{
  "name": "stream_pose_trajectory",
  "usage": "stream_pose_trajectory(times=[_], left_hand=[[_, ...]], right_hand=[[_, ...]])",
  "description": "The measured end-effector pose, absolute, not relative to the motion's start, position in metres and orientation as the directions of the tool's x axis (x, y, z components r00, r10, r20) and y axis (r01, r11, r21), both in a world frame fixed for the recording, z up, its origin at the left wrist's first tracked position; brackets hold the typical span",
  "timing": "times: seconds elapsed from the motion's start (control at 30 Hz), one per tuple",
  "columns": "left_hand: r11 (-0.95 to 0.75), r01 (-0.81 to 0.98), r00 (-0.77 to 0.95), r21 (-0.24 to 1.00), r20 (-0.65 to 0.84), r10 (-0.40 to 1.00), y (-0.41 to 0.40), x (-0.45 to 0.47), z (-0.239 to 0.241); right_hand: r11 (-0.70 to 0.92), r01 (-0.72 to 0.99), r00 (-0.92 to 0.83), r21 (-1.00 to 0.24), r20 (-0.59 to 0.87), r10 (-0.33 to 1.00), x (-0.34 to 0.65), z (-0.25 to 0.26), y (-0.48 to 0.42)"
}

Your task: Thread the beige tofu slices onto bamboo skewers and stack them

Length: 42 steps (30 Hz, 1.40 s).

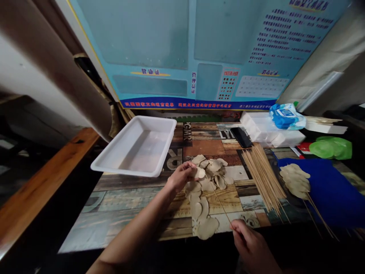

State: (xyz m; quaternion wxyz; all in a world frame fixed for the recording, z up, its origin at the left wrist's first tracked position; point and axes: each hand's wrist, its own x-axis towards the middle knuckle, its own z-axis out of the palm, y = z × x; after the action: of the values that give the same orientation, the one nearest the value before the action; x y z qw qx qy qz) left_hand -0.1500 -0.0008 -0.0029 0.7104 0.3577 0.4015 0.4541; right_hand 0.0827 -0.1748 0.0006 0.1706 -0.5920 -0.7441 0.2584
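Between the fingers of my left hand (182, 177) is a pale, thin round slice (200, 173), above a loose pile of similar slices (215, 167). What food the slices are, I cannot tell. My right hand (251, 241) grips the lower end of a thin wooden skewer (218, 198), whose tip reaches the slice in my left hand. More slices (207, 227) lie in an overlapping row toward the table's front edge. To the right, a bundle of bare skewers (264, 179) rests on the table. Threaded slices on skewers (295, 180) lie on a blue sheet (330, 186).
A white plastic tub (137, 150) stands at the back left of the wood-patterned table (122, 201). A black phone (241, 137), white packages (262, 127), a blue-and-white packet (286, 116) and a green plastic item (330, 147) sit at the back right. A blue board (159, 104) rises behind.
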Motion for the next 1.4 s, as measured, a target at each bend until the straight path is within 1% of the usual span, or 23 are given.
stream_pose_trajectory(times=[0.07, 0.13, 0.3, 0.47, 0.63, 0.77, 0.87, 1.0, 1.17, 1.3, 1.4], left_hand=[[0.375, -0.427, 0.292, 0.823, -0.266, 0.918, -0.001, -0.150, -0.003], [0.374, -0.469, 0.294, 0.800, -0.258, 0.920, -0.001, -0.151, -0.003], [0.376, -0.503, 0.310, 0.778, -0.243, 0.919, -0.003, -0.150, 0.000], [0.357, -0.498, 0.322, 0.790, -0.214, 0.922, -0.006, -0.150, 0.003], [0.313, -0.476, 0.306, 0.822, -0.179, 0.935, -0.010, -0.147, 0.006], [0.315, -0.418, 0.339, 0.852, -0.176, 0.924, -0.014, -0.143, 0.007], [0.317, -0.421, 0.347, 0.850, -0.171, 0.922, -0.017, -0.141, 0.006], [0.334, -0.475, 0.355, 0.814, -0.170, 0.919, -0.017, -0.141, 0.007], [0.396, -0.557, 0.367, 0.730, -0.211, 0.906, -0.014, -0.142, 0.009], [0.493, -0.573, 0.431, 0.655, -0.271, 0.861, -0.015, -0.142, 0.011], [0.503, -0.574, 0.451, 0.647, -0.263, 0.853, -0.018, -0.138, 0.010]], right_hand=[[0.173, 0.787, -0.270, -0.593, -0.079, 0.960, 0.081, 0.000, -0.175], [0.185, 0.778, -0.293, -0.600, -0.086, 0.952, 0.078, 0.000, -0.175], [0.213, 0.783, -0.291, -0.584, -0.042, 0.956, 0.073, -0.001, -0.174], [0.231, 0.784, -0.295, -0.576, -0.018, 0.955, 0.074, -0.002, -0.174], [0.211, 0.794, -0.286, -0.570, -0.045, 0.957, 0.074, -0.003, -0.174], [0.183, 0.796, -0.269, -0.577, -0.067, 0.961, 0.073, -0.003, -0.175], [0.174, 0.801, -0.260, -0.573, -0.071, 0.963, 0.074, -0.002, -0.174], [0.184, 0.798, -0.252, -0.574, -0.040, 0.967, 0.075, -0.002, -0.173], [0.197, 0.767, -0.227, -0.610, 0.028, 0.973, 0.077, -0.005, -0.172], [0.200, 0.760, -0.211, -0.619, 0.057, 0.976, 0.078, -0.009, -0.172], [0.201, 0.759, -0.202, -0.619, 0.070, 0.977, 0.077, -0.011, -0.172]])
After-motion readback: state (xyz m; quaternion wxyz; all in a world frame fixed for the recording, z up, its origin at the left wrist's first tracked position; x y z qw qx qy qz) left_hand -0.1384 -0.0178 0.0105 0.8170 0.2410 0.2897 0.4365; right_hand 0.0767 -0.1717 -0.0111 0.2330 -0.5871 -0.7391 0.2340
